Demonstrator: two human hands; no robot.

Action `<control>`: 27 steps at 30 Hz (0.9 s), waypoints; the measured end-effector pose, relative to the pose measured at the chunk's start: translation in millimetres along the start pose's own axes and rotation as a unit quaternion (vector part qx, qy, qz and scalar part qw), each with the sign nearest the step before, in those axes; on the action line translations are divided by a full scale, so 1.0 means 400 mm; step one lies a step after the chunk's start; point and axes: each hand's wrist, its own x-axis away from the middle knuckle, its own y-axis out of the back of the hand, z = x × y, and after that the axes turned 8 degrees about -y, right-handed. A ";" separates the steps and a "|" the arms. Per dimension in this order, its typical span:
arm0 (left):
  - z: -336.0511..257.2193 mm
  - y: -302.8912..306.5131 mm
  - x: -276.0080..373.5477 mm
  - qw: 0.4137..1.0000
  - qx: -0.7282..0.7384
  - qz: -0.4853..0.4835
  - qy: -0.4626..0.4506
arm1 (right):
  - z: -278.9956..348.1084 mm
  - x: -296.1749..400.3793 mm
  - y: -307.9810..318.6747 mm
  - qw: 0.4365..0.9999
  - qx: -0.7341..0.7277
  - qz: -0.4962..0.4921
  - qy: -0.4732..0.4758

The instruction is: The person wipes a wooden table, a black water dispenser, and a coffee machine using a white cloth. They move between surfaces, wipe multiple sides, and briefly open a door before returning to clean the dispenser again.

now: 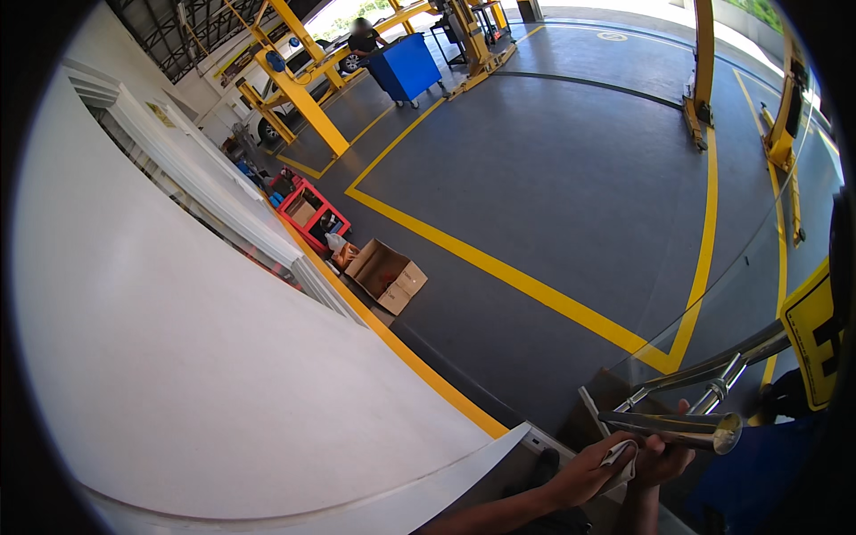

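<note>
A folded pale cloth (623, 461) is pinched in my left hand (588, 468), which reaches in from the lower left. Right beside it, my right hand (662, 461) is wrapped around the underside of a shiny metal tube handle (669, 428), with one fingertip showing above the tube. The cloth lies between the two hands, just below the tube; I cannot tell whether it touches the metal. Metal fittings (717, 391) join the handle to a clear glass door panel (702, 294). Part of the right palm is hidden behind the tube and cloth.
A white wall (221, 348) fills the left side. On the grey floor stand an open cardboard box (408, 284), a red tool cart (301, 200) and yellow lift posts (307, 100). A person (363, 41) is by a blue cabinet (404, 67). A yellow sign (806, 334) is at right.
</note>
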 end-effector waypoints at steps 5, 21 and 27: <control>0.003 0.019 -0.008 1.000 -0.023 0.013 -0.001 | -0.045 0.013 0.000 0.999 -0.014 0.028 -0.007; -0.030 0.024 0.017 0.999 -0.005 0.023 0.024 | 0.043 -0.064 -0.002 0.999 -0.005 0.044 -0.008; -0.048 0.051 0.025 0.995 -0.002 0.020 0.098 | 0.065 -0.086 -0.005 1.000 0.014 0.019 0.002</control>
